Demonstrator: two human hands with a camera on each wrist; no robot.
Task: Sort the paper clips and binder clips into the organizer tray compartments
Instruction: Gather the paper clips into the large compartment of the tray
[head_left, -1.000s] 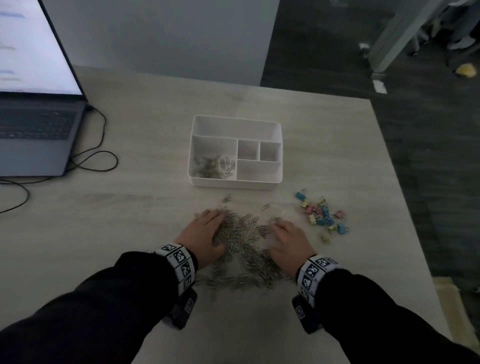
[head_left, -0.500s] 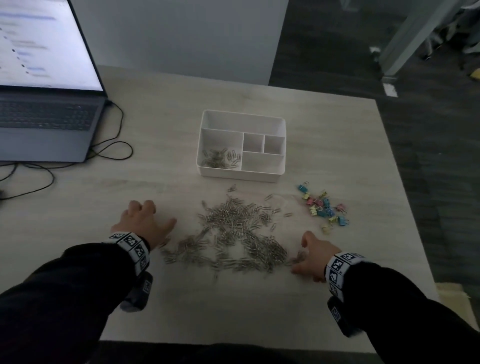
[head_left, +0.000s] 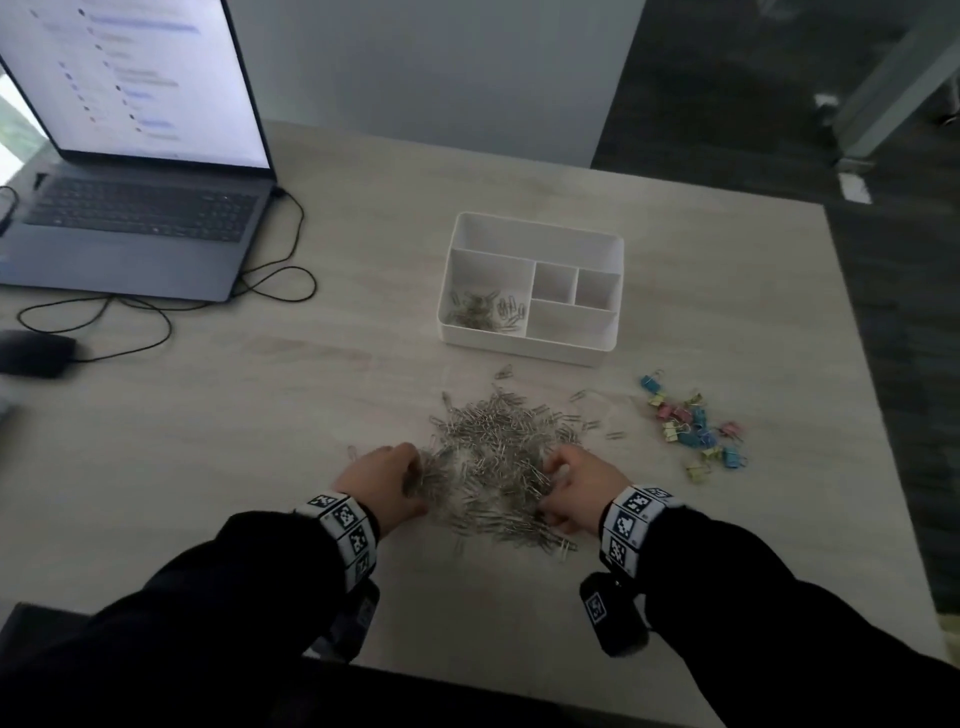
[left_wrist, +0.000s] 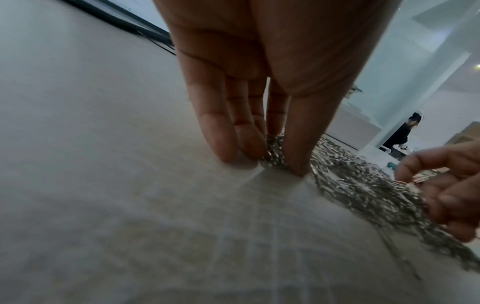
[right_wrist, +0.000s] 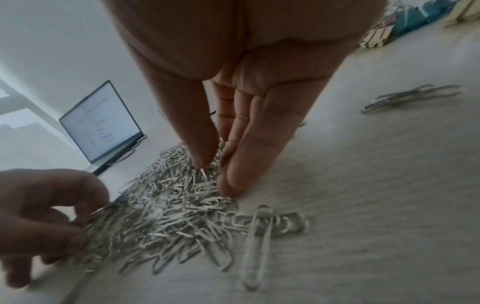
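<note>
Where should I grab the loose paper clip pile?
Probably at its base from both flanks: left hand and right hand closing inward, fingers low on the table. The paper clip pile is flat and loose, so a pinch from above would lift few.

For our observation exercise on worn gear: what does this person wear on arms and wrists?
The left sleeve and right sleeve are long and black. The left wristband and right wristband are white, printed with black square code patterns. A black camera unit with a marker label hangs under the right wrist. The left hand and right hand are ungloved.
</note>
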